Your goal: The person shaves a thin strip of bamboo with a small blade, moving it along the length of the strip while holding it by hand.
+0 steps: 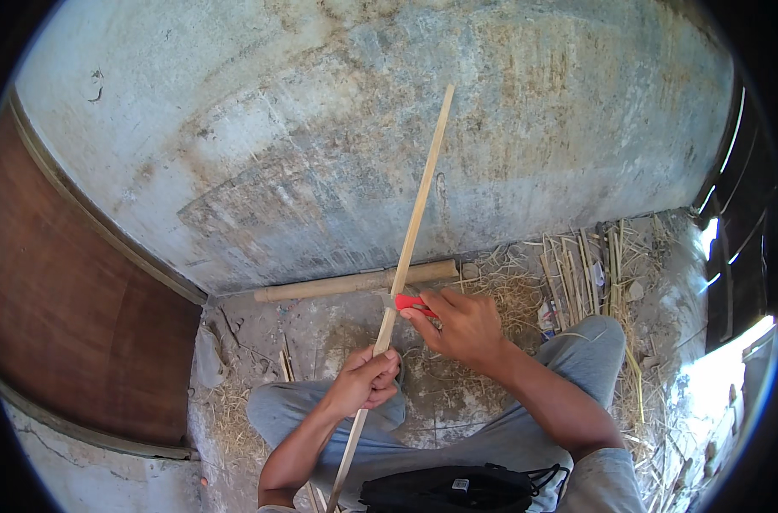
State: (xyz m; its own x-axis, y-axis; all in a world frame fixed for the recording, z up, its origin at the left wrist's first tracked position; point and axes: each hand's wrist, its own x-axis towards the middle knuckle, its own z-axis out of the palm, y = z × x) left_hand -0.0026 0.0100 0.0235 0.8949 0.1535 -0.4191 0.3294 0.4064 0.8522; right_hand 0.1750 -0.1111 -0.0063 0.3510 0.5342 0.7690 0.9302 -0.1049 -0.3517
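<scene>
I have my left hand (367, 382) wrapped around a pale bamboo strip (408, 248), its long axis running from over my legs (590, 346) away from me, the far end slanting right. My right hand (463, 325), apart from the left and farther out, grips a red-handled knife (414, 304) from the strip's right side, blade crossing it.
</scene>
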